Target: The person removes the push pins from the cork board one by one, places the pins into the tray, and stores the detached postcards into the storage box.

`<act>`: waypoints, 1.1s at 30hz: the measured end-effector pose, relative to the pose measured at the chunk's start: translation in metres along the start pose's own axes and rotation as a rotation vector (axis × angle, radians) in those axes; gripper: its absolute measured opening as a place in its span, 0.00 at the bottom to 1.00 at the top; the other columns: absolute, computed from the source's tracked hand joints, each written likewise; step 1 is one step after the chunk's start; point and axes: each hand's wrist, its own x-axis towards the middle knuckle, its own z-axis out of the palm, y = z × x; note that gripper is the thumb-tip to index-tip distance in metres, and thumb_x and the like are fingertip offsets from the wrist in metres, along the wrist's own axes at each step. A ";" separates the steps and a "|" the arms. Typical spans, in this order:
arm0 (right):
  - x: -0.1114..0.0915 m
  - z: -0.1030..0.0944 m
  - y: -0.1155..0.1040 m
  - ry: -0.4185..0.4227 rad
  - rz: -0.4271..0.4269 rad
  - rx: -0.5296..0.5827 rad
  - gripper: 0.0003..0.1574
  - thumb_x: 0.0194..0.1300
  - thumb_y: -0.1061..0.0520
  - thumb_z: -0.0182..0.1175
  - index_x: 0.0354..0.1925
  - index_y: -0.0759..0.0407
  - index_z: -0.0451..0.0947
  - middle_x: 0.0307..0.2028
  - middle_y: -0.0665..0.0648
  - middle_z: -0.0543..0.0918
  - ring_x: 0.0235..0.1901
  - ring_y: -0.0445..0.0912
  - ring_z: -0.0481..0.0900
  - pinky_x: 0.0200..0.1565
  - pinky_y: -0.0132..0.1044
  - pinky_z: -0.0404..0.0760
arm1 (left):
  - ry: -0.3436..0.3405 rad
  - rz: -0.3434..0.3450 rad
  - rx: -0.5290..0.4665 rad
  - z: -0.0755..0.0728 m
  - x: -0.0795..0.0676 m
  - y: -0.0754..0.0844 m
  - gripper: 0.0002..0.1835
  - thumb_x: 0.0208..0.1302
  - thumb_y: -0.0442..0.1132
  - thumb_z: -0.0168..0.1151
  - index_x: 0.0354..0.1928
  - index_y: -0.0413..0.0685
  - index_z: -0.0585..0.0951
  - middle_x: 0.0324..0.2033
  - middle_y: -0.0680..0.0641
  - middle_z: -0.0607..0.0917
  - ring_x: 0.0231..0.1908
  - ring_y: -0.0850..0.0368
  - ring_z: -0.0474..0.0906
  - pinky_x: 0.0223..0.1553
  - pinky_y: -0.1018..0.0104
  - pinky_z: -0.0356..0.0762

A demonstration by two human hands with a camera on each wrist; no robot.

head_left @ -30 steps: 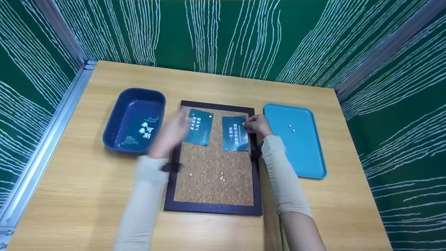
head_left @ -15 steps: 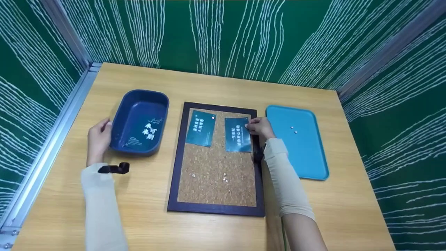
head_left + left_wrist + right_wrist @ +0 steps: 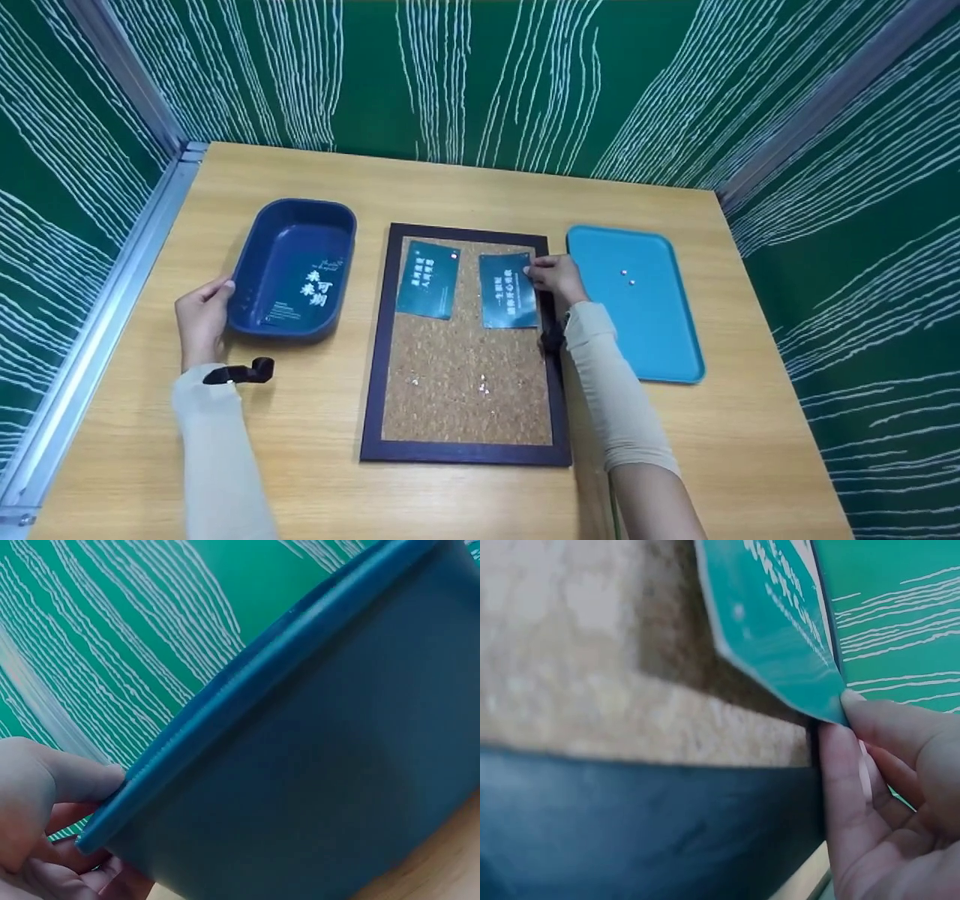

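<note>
In the head view, my left hand (image 3: 201, 319) grips the left rim of a dark blue plastic basin (image 3: 259, 247). The left wrist view shows the thumb on the rim and the fingers under it. One teal card (image 3: 300, 304) with white writing lies inside the basin. My right hand (image 3: 559, 277) pinches the right edge of another teal card (image 3: 508, 296) on a framed corkboard (image 3: 465, 360). Seen from the right wrist, thumb and forefinger hold that card (image 3: 780, 652) at a corner, with its near part lifted off the cork. A third card (image 3: 429, 281) lies at the board's upper left.
Right of the board is a light blue tray (image 3: 637, 322) holding a few small round pins (image 3: 628, 277). Small clear pieces (image 3: 483, 386) are on the lower cork. Green walls (image 3: 525, 82) with white lines enclose the wooden table (image 3: 315, 465).
My left hand has left the board's upper-left card, crossed over the basin and taken hold of its left rim. My right hand keeps its pinch on the right card throughout.
</note>
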 end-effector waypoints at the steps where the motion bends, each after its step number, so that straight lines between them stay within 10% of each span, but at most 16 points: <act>1: -0.001 -0.001 0.000 -0.007 -0.005 0.004 0.25 0.65 0.59 0.61 0.58 0.66 0.75 0.56 0.66 0.79 0.53 0.54 0.81 0.51 0.40 0.83 | 0.007 0.001 -0.007 0.000 0.000 0.000 0.22 0.71 0.38 0.53 0.65 0.43 0.71 0.69 0.48 0.66 0.72 0.58 0.56 0.72 0.70 0.54; 26: -0.014 -0.008 -0.029 -0.057 0.016 0.169 0.29 0.64 0.55 0.63 0.61 0.64 0.72 0.57 0.62 0.78 0.43 0.43 0.81 0.44 0.31 0.83 | 0.046 0.008 -0.053 0.005 -0.006 -0.004 0.21 0.70 0.39 0.54 0.63 0.41 0.73 0.66 0.44 0.71 0.70 0.57 0.61 0.70 0.69 0.58; 33: -0.027 0.006 -0.056 -0.074 -0.010 0.264 0.28 0.63 0.59 0.63 0.60 0.66 0.74 0.53 0.64 0.79 0.39 0.42 0.82 0.57 0.44 0.78 | 0.041 0.010 -0.083 0.007 -0.005 -0.004 0.21 0.69 0.39 0.55 0.62 0.41 0.73 0.66 0.44 0.71 0.70 0.56 0.61 0.69 0.69 0.60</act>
